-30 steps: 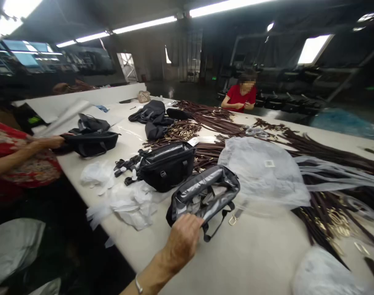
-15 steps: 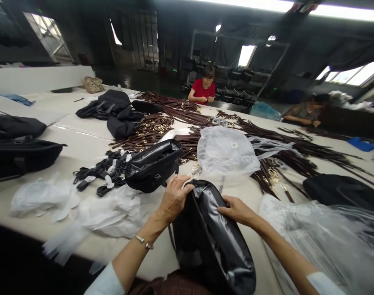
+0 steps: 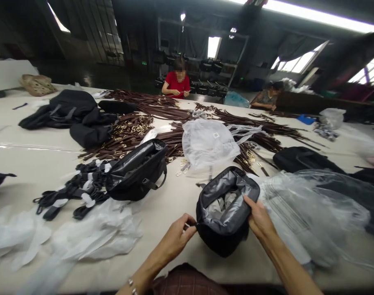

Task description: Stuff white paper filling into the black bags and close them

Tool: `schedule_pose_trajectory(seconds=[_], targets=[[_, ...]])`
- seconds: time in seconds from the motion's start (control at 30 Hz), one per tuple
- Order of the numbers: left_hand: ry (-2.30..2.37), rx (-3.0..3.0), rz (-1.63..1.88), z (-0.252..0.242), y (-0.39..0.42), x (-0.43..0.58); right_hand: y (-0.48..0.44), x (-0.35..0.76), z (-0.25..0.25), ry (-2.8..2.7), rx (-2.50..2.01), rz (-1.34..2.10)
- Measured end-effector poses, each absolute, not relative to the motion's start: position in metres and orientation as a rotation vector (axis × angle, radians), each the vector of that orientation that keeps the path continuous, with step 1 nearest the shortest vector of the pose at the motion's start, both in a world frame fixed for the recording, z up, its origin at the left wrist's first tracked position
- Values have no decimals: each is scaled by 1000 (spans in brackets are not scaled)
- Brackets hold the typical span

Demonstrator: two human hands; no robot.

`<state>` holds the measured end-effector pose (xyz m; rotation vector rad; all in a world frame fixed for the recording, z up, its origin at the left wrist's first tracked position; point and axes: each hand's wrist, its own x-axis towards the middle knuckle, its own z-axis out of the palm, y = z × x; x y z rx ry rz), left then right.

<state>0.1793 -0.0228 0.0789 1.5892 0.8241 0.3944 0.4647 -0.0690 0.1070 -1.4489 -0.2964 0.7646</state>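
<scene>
A black bag with a shiny grey lining (image 3: 224,235) stands upright on the table in front of me, its mouth wide apart. Some pale material shows inside it. My left hand (image 3: 181,231) pinches the near-left corner of its rim; whether cloth or a zipper end is between the fingers is too small to tell. On the opposite side, my right hand (image 3: 260,215) grips the rim, thumb over the lining and fingers outside. To the left sits a second black lined bag (image 3: 134,180), its top also open, beside a heap of black straps (image 3: 79,186).
Brown straps with gold buckles (image 3: 150,110) cover the table's middle. A white translucent bag (image 3: 208,143) lies ahead, clear plastic (image 3: 316,221) at right, white sheets (image 3: 98,233) at left. Black bags (image 3: 70,104) lie at back left. Two people sit across the table.
The lined bag has been turned and its mouth spread wider. My left hand has moved to its near-left corner; my right hand still holds the rim. My view has swung right.
</scene>
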Motion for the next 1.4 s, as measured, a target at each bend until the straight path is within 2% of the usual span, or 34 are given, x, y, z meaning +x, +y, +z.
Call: schedule_pose_trajectory(seconds=[0.1,0.17,0.2,0.27,0.33,0.37,0.43,0.5,0.6,0.67,0.9,1.2,1.4], targets=[[713,1414,314,73,-19,188,-85,470,110,-315,-1521,841],[646,1354,280,77,-21,192,-96,478,122,-432,-1780,826],[634,1340,273,80,-24,194,-102,482,130,-528,-1975,724],[669,1343,305,87,-29,194,-113,483,147,-788,-2300,293],[714,1355,370,94,-34,193,-124,470,161,-1105,-2296,-164],[716,1346,393,97,-36,193,-129,458,165,-1279,-2181,-270],[667,1289,403,102,-39,193,-135,426,165,-1601,-1943,-187],[599,1224,389,103,-41,194,-135,393,157,-1799,-1833,106],[588,1188,413,100,-45,197,-130,360,140,-1781,-1875,496],[604,1189,448,98,-48,198,-127,354,133,-1704,-1878,613],[697,1145,628,95,-55,204,-121,360,141,-1571,-1824,716],[669,1061,355,91,-55,212,-120,378,145,-1543,-1612,957],[651,1229,224,90,-61,223,-121,381,146,-1782,-1648,699]])
